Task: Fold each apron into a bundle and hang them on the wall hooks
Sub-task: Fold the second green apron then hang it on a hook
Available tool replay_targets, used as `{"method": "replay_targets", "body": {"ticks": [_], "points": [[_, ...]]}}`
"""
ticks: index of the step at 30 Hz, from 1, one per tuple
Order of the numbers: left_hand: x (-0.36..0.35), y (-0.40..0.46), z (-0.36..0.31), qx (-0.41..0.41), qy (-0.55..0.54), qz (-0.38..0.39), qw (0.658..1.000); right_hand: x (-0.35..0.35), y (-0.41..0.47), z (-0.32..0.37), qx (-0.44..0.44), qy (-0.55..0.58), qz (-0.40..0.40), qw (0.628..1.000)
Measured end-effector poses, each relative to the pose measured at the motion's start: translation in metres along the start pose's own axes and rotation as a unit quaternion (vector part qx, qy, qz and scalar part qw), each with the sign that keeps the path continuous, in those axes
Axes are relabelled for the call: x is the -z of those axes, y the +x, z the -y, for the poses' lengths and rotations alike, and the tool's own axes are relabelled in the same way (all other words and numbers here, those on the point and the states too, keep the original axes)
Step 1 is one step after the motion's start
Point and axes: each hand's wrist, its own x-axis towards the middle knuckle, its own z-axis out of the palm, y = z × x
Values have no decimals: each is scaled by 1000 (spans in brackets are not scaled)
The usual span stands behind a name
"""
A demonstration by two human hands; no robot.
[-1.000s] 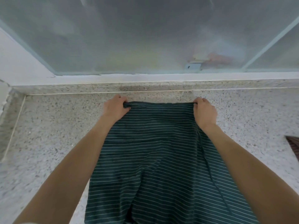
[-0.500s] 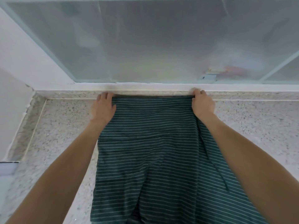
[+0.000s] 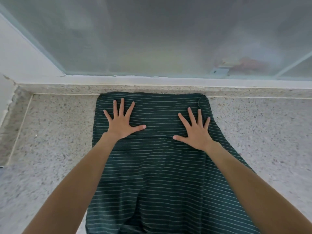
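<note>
**Apron laid out flat, both palms down on the far end**

Only the head view to go on, so here's what I've got from it.

The apron (image 3: 158, 174), dark green with thin pale stripes, lies on the speckled stone table (image 3: 50, 132). Its long axis runs straight away from me: the far edge sits right up against the raised lip under the frosted window (image 3: 152, 39), and the near end runs off the bottom of the picture, so I can't tell how much is left down there. Near the far end there's a crosswise fold line, so that part looks doubled over.

My left hand (image 3: 121, 123) is spread wide, fingers straight, palm pressing the cloth on the left side of that folded band. My right hand (image 3: 195, 132) does the same on the right side, just as splayed. Neither grips anything, they just press flat. A thin strap loop shows at the far right corner, just beyond the right fingertips.

The bit that matters: both hands sit level with each other at the far end, about equally close to it, with the bulk of the fabric between my forearms and toward me. So my guess is the next fold goes along that long axis, bringing one end toward the other. No wall hooks visible from here.
</note>
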Motion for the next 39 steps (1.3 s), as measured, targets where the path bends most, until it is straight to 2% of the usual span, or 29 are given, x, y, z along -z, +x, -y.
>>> {"method": "replay_targets", "body": {"ticks": [2,4,6,8,10,12,15,17,20,23,24,26,27,29,31,33,35,36,39], "points": [[-2,-1,5,-3,2,-5,1000,-3,-2,2,10,5,-9,1000],[-4,-4,6,-4,6,-8,1000,-3,-10,5,23,57,-44,997],[-6,-11,8,2,-5,-15,1000,-3,-25,6,31,133,-116,984],[-6,-20,5,-3,-31,-63,998,-5,-47,2,8,177,-225,958],[-7,-31,-11,-47,-59,-143,987,-11,-77,-7,-34,211,-311,926],[-7,-43,-46,-127,-79,-184,972,-24,-115,-21,-95,225,-341,908],[-9,-65,-112,-254,-103,-131,953,-50,-173,-48,-200,181,-319,908],[-17,-84,-158,-333,-112,-82,933,-67,-207,-64,-315,168,-264,896],[-37,-107,-221,-416,-114,-30,902,-78,-250,-83,-488,193,-158,837],[-49,-116,-264,-446,-105,-2,889,-83,-270,-98,-542,228,-96,803],[-51,-118,-282,-451,-87,7,888,-83,-276,-105,-535,266,-108,795],[-55,-117,-306,-455,-26,40,889,-81,-279,-104,-469,350,-184,790],[-56,-116,-317,-471,6,57,881,-78,-282,-102,-416,359,-234,802],[-55,-117,-333,-526,34,89,845,-71,-286,-91,-287,318,-307,850],[-52,-121,-333,-571,33,115,812,-75,-292,-78,-163,274,-317,893],[-51,-124,-322,-582,65,117,802,-86,-300,-64,-95,293,-285,907],[-53,-124,-303,-566,108,106,811,-90,-306,-49,-108,399,-244,877],[-54,-125,-293,-553,116,102,819,-91,-307,-45,-134,430,-251,857],[-61,-130,-276,-532,94,85,837,-85,-301,-50,-232,393,-313,833]]}}
